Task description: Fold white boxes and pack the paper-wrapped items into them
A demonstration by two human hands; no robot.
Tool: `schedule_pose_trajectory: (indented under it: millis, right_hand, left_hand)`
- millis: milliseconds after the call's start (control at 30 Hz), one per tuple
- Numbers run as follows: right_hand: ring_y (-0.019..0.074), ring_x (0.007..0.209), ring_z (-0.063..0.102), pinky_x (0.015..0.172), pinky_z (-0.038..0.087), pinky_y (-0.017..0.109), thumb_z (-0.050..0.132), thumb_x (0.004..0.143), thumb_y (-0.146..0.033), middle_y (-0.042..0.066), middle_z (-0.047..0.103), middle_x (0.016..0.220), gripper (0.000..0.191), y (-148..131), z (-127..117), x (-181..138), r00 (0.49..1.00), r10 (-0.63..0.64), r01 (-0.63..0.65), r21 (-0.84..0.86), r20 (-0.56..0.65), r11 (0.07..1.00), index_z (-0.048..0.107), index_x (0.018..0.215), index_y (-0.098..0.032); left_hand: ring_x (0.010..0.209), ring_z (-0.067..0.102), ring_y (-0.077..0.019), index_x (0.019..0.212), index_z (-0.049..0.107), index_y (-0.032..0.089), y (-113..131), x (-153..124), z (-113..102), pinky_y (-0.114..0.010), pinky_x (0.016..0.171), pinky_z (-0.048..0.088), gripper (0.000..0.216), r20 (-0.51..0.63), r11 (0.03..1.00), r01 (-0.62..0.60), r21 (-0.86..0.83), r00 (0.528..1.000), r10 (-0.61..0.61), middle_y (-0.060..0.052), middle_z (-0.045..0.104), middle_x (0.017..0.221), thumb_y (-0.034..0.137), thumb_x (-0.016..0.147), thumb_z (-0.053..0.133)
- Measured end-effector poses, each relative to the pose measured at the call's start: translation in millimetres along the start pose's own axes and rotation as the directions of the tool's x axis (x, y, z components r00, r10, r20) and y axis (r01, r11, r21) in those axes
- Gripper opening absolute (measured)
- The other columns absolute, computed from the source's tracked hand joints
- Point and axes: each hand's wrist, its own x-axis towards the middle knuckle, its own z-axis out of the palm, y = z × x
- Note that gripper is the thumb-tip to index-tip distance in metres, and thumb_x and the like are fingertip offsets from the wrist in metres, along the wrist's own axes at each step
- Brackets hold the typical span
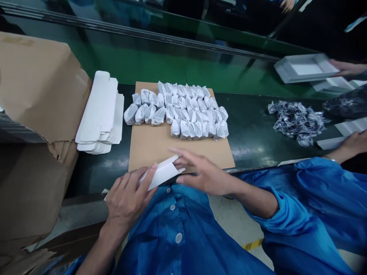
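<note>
Dim overhead light, warped blurry edges

No readable text, label, brand, number or sign anywhere; white folded carton and brown corrugated cardboard sheet blank.
</note>
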Motion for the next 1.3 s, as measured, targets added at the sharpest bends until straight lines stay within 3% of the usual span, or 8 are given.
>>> schedule_pose_trajectory:
  millis: [133, 300, 633, 733, 900, 1033, 1167, 1300]
  right_hand:
    - [0.0204, 0.104, 0.066, 0.09, 0.055, 0.039, 0.068, 0.087, -0.019, 0.01, 0.068, 0.122, 0.072, 0, 20, -4, 0.989, -0.103, 0.084, -0.176, -0.107, 0.981, 0.038, 0.152, -0.022]
    - [0.0168, 0.087, 0.069, 0.087, 0.056, 0.036, 0.068, 0.089, -0.023, 0.003, 0.074, 0.092, 0.042, 1, 15, -18, 0.83, -0.301, 0.165, -0.309, -0.469, 0.937, 0.063, 0.13, -0.022]
    - [0.0169, 0.083, 0.07, 0.072, 0.049, 0.032, 0.072, 0.08, -0.01, 0.01, 0.075, 0.091, 0.039, 62, -242, -101, 0.565, 0.298, -0.691, -0.243, -0.77, 0.681, 0.073, 0.117, -0.022]
    - [0.0281, 0.088, 0.07, 0.071, 0.048, 0.043, 0.068, 0.086, -0.023, 0.02, 0.073, 0.107, 0.038, 55, -212, -77, 0.466, -0.01, -0.79, -0.421, -0.885, 0.446, 0.069, 0.124, -0.015]
    - [0.0223, 0.092, 0.071, 0.084, 0.055, 0.038, 0.061, 0.092, -0.027, 0.006, 0.076, 0.102, 0.026, 34, -69, -12, 0.711, -0.44, -0.128, -0.716, -0.549, 0.686, 0.069, 0.116, -0.023]
    - [0.0188, 0.094, 0.071, 0.086, 0.054, 0.037, 0.054, 0.095, -0.021, 0.008, 0.076, 0.107, 0.028, 23, 21, 46, 0.83, -0.491, 0.307, -0.517, -0.266, 0.799, 0.068, 0.12, -0.018]
    - [0.0168, 0.091, 0.069, 0.085, 0.053, 0.032, 0.059, 0.091, -0.024, 0.008, 0.074, 0.101, 0.032, 12, 51, 84, 0.934, -0.277, 0.261, -0.099, -0.225, 0.96, 0.065, 0.122, -0.016]
    - [0.0174, 0.101, 0.066, 0.082, 0.054, 0.028, 0.063, 0.089, -0.045, 0.014, 0.064, 0.125, 0.061, 4, 49, 95, 0.939, -0.123, 0.25, 0.39, -0.321, 0.886, 0.047, 0.14, -0.016]
  left_hand:
    - [0.082, 0.064, -0.0222, 0.128, 0.061, 0.019, 12, 0, 5, -0.033, 0.072, 0.039, 0.048, -0.114, 0.999, 0.044, -0.008, 0.992, -0.044, -0.01, 0.072, 0.098, 0.028, 0.082, 0.075]
    - [0.091, 0.066, -0.0247, 0.136, 0.054, 0.02, 33, 15, 6, -0.034, 0.077, 0.043, 0.062, -0.171, 0.984, 0.111, -0.14, 0.976, -0.134, -0.012, 0.072, 0.103, 0.033, 0.08, 0.077]
    - [0.14, 0.043, -0.0373, 0.142, 0.047, 0.007, -87, 51, 36, -0.056, 0.116, 0.028, 0.062, 0.05, 0.844, 0.524, 0.11, 0.845, -0.532, -0.023, 0.05, 0.147, 0.042, 0.092, 0.054]
    - [0.133, 0.052, -0.0331, 0.128, 0.061, 0.007, -106, 56, 51, -0.052, 0.117, 0.03, 0.044, 0.05, 0.813, 0.574, 0.1, 0.813, -0.58, -0.021, 0.061, 0.136, 0.03, 0.096, 0.043]
    - [0.102, 0.069, -0.0286, 0.115, 0.069, 0.011, -113, 57, 48, -0.047, 0.099, 0.045, 0.04, -0.179, 0.737, 0.67, 0.091, 0.739, -0.65, -0.019, 0.074, 0.108, 0.028, 0.098, 0.037]
    - [0.082, 0.069, -0.0274, 0.097, 0.074, 0.018, -122, 54, 46, -0.04, 0.076, 0.049, 0.029, -0.23, 0.75, 0.656, 0.087, 0.745, -0.625, -0.014, 0.076, 0.089, 0.031, 0.095, 0.048]
    - [0.088, 0.07, -0.0253, 0.097, 0.073, 0.019, -107, 50, 41, -0.036, 0.076, 0.05, 0.021, -0.258, 0.816, 0.574, 0.071, 0.801, -0.541, -0.013, 0.076, 0.104, 0.03, 0.093, 0.056]
    - [0.096, 0.072, -0.0238, 0.113, 0.068, 0.018, -44, 37, 26, -0.036, 0.085, 0.053, 0.027, -0.414, 0.941, 0.332, 0.073, 0.868, -0.274, -0.012, 0.076, 0.107, 0.02, 0.087, 0.065]
